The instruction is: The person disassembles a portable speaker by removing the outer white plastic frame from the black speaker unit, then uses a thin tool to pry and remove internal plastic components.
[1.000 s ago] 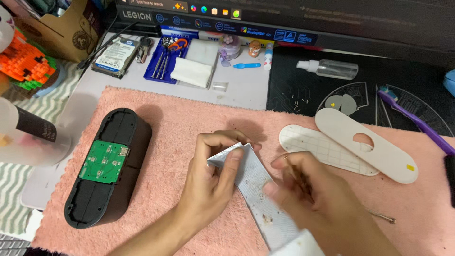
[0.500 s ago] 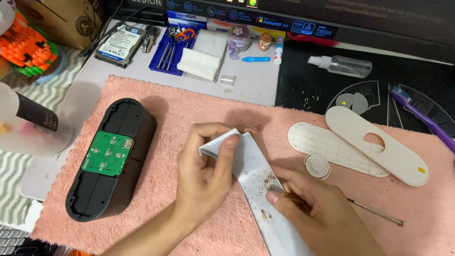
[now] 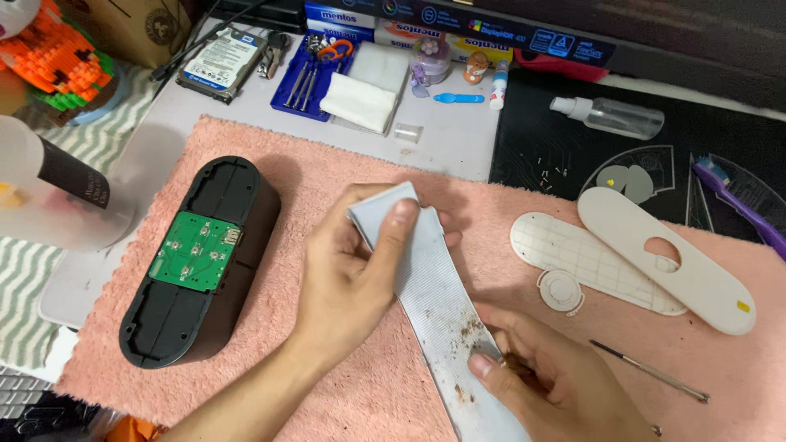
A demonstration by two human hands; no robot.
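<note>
Head view: both hands (image 3: 360, 270) on grey strip (image 3: 438, 303)

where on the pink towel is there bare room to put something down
Bare towel lies along its far edge, between the black speaker shell and the white oval plates, and at the near left, between the shell and the left hand. The right hand, grey strip and thin tool crowd the near right.

Two white covers (image 3: 665, 258), one black speaker (image 3: 201, 258)

Right hand (image 3: 557, 385) slid down strip (image 3: 442, 303).
</note>
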